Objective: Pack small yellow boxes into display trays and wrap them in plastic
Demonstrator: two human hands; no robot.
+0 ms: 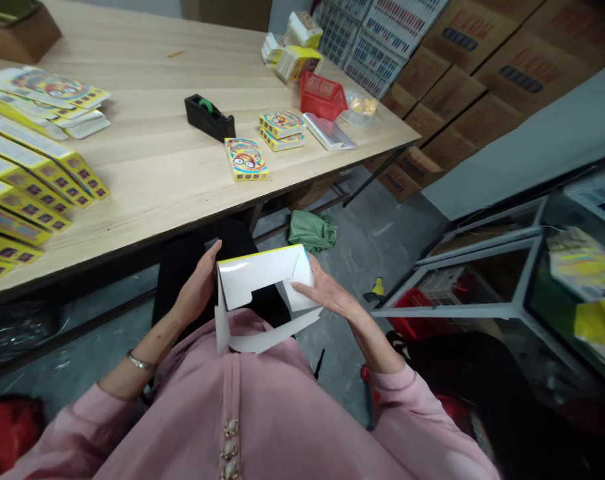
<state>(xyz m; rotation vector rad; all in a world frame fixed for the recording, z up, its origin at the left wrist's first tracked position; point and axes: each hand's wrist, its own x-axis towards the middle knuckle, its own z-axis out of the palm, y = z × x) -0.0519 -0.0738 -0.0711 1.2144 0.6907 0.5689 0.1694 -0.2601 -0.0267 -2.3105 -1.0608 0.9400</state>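
Note:
Over my lap is an open carton, white inside with a yellow edge, its flaps hanging loose towards me. My left hand is against its left side, thumb up and the other fingers mostly hidden. On the right side my right hand grips the carton, thumb over the side panel and fingers out of sight behind it. Beyond them on the table lies a small yellow box with a cartoon face. Two similar boxes are stacked beside it.
A black tape dispenser stands mid-table. Yellow cartons lie in a row at left, below flattened ones. A red basket, plastic sleeves and a clear bowl sit at right. A metal-framed rack stands to my right.

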